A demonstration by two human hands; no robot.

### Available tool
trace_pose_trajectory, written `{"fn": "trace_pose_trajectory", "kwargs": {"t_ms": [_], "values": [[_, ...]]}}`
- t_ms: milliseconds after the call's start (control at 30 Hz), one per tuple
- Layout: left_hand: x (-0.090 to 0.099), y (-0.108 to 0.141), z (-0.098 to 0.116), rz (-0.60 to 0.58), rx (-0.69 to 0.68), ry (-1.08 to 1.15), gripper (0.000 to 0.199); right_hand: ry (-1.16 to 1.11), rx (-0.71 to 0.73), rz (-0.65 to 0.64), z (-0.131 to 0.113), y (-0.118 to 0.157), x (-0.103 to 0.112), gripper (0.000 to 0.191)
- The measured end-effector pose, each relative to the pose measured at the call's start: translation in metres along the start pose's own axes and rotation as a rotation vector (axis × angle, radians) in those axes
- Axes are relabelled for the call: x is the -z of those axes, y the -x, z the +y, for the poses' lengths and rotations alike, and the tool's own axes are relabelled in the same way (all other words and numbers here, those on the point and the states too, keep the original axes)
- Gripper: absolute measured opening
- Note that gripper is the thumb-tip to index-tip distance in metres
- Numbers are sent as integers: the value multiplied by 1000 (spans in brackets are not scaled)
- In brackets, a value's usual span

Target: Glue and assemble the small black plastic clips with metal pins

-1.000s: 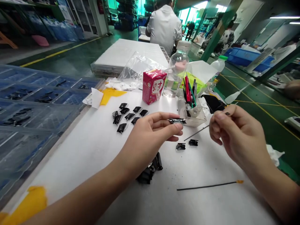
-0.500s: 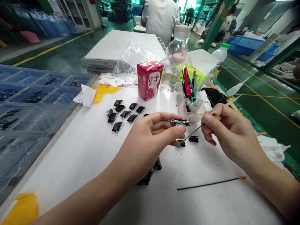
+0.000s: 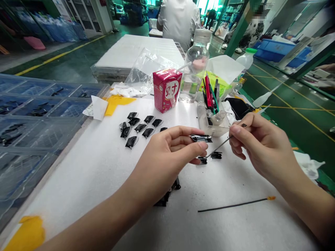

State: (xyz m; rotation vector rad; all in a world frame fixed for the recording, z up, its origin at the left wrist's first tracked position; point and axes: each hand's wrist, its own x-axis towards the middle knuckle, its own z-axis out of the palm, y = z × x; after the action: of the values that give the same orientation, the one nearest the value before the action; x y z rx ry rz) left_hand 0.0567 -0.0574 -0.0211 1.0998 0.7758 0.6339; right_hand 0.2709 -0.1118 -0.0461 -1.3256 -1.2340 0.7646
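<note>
Between its thumb and fingers, my left hand (image 3: 172, 146) grips a small glossy black plastic part (image 3: 201, 138). My right hand (image 3: 258, 143) pinches a thin dark rod (image 3: 221, 143) that slants down toward my left fingertips; its lower tip ends close to them, and I cannot tell whether it touches anything. A small dark bit shows on the rod's upper end, above the right thumb. Below the hands lie two more black parts, one (image 3: 216, 155) in plain view and another (image 3: 202, 160) beside the left fingertips. Several similar pieces (image 3: 140, 127) are spread on the white work surface (image 3: 104, 167).
A thin black stick with an orange end (image 3: 235, 205) lies at the front right. A red drink carton (image 3: 167, 91), a clear bottle (image 3: 196, 59) and a small box of tools (image 3: 206, 118) stand behind. Compartment trays (image 3: 47, 122) line the left. A person in white (image 3: 179, 21) sits beyond.
My right hand has shifted a little right, drawing the rod slightly away from my left fingers. The left hand and its black part have hardly moved.
</note>
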Motion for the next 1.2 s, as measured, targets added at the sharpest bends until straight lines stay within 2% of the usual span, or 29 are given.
{"fn": "trace_pose_trajectory", "kwargs": {"t_ms": [133, 200, 367, 433, 467, 533, 600, 700, 767, 867, 933, 1033, 1200], "values": [[0, 0, 0, 6, -7, -19, 14, 0, 44, 28, -1, -1, 3, 31], [1, 0, 0, 18, -14, -21, 14, -5, 108, 90, -5, -3, 6, 27], [2, 1, -1, 31, -19, -38, 14, 40, 428, 429, -17, -12, 14, 24], [2, 2, -1, 28, -16, -37, 15, 120, 532, 488, -17, -17, 15, 24], [2, 2, -1, 29, -17, -34, 15, 176, 562, 474, -14, -20, 15, 23], [1, 2, -1, 29, -26, -29, 14, 300, 574, 384, -8, -24, 15, 20], [0, 2, -1, 31, -37, -26, 15, 408, 520, 262, -3, -25, 15, 14], [0, 1, -1, 43, -38, -20, 15, 525, 476, 117, -2, -17, 13, 29], [0, 1, 0, 46, -39, -15, 17, 614, 482, -44, -4, -6, 9, 24], [2, 0, 0, 35, -45, -4, 22, 748, 506, -358, -5, 9, 0, 17], [2, 0, 1, 32, -44, 0, 22, 796, 547, -478, -2, 14, -6, 20], [2, 1, 2, 40, -38, 7, 21, 831, 591, -566, 4, 15, -10, 21], [2, 2, 2, 28, -39, 37, 21, 854, 638, -584, 5, 13, -12, 22]]}}
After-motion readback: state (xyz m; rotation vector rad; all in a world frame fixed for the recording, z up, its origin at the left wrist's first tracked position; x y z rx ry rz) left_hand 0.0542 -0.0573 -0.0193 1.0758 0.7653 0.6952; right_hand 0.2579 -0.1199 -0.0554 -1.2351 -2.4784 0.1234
